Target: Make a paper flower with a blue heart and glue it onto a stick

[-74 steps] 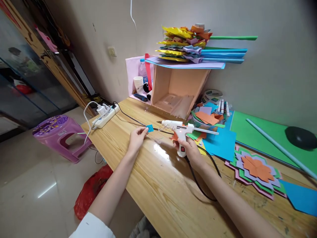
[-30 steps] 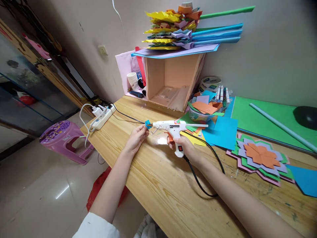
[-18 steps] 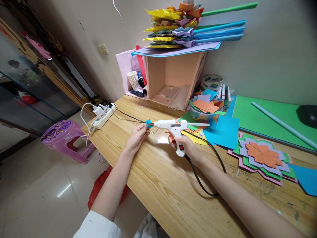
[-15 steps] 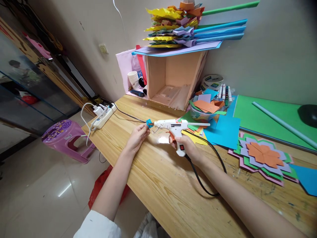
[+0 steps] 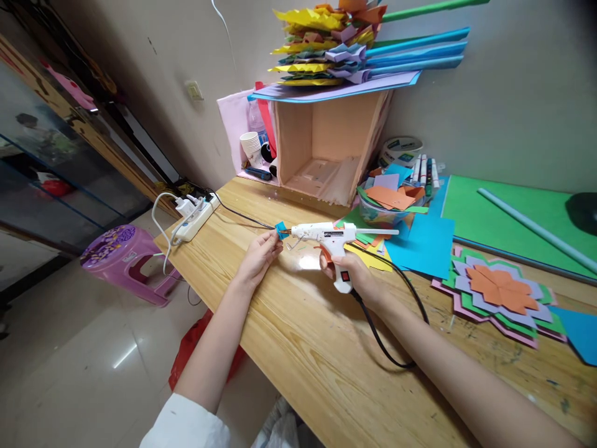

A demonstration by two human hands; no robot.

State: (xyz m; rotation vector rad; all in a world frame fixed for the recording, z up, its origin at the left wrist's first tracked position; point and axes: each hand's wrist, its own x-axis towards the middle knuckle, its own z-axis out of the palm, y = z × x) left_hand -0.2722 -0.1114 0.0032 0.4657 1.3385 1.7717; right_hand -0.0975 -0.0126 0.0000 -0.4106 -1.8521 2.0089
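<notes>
My right hand [image 5: 351,274] is wrapped round the handle of a white hot glue gun [image 5: 321,233], with fingers at its orange trigger. A glue stick [image 5: 377,231] sticks out of the gun's back end, and its black cord [image 5: 373,333] loops down onto the table. In my left hand [image 5: 259,254] a small piece of blue paper [image 5: 281,229] is pinched between thumb and fingers. The gun's nozzle points left and meets the blue paper or lies right beside it; I cannot tell whether they touch.
A layered paper flower [image 5: 501,289] lies at the right. Behind stand a tub of paper scraps [image 5: 385,211] and an open box [image 5: 331,137] with paper flowers [image 5: 321,46] stacked on top. A power strip [image 5: 198,221] sits at the table's left edge, near a pink stool [image 5: 135,264].
Almost nothing differs. The view has shifted slightly, and both hands keep the glue gun and the blue paper in nearly the same place.
</notes>
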